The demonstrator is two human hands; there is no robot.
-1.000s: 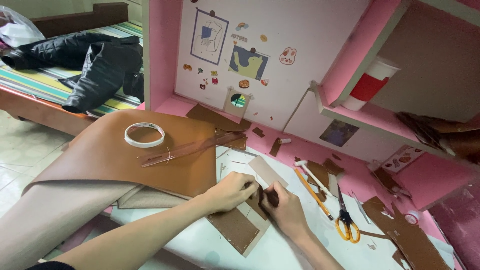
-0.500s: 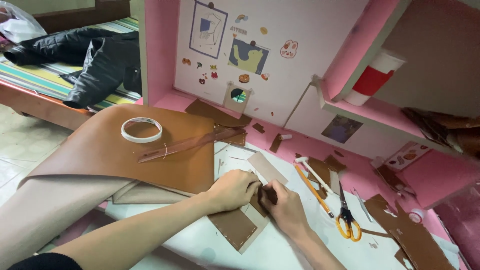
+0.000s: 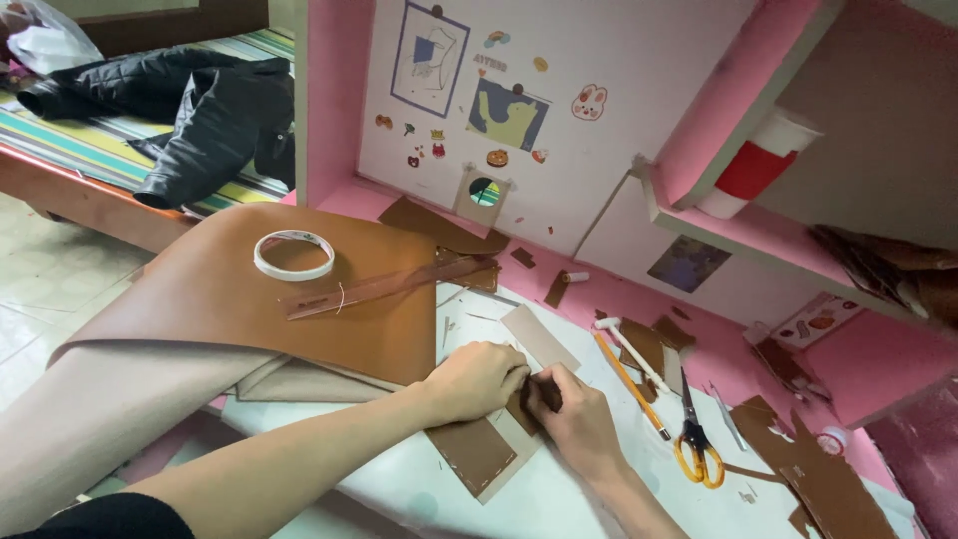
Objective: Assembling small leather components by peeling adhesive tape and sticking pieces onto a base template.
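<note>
My left hand (image 3: pixel 477 380) and my right hand (image 3: pixel 574 416) meet over a small brown leather piece (image 3: pixel 523 409) on a white work surface (image 3: pixel 589 499). Both hands pinch that piece, fingertips touching each other. A brown flat piece on grey card (image 3: pixel 477 454) lies just below the hands, and a grey card strip (image 3: pixel 537 336) lies just above them. The piece itself is mostly hidden by my fingers.
A large brown leather sheet (image 3: pixel 230 299) drapes left, carrying a tape roll (image 3: pixel 293 254) and a clear ruler (image 3: pixel 384 286). Yellow-handled scissors (image 3: pixel 696 444), a pencil (image 3: pixel 629 384) and a small white hammer (image 3: pixel 629 344) lie right. Brown scraps (image 3: pixel 818 479) litter the pink desk; a bed with a black jacket (image 3: pixel 205 115) stands behind.
The view has shifted slightly. My hands stay together on the small leather piece, with the right fingers curling a little tighter over it.
</note>
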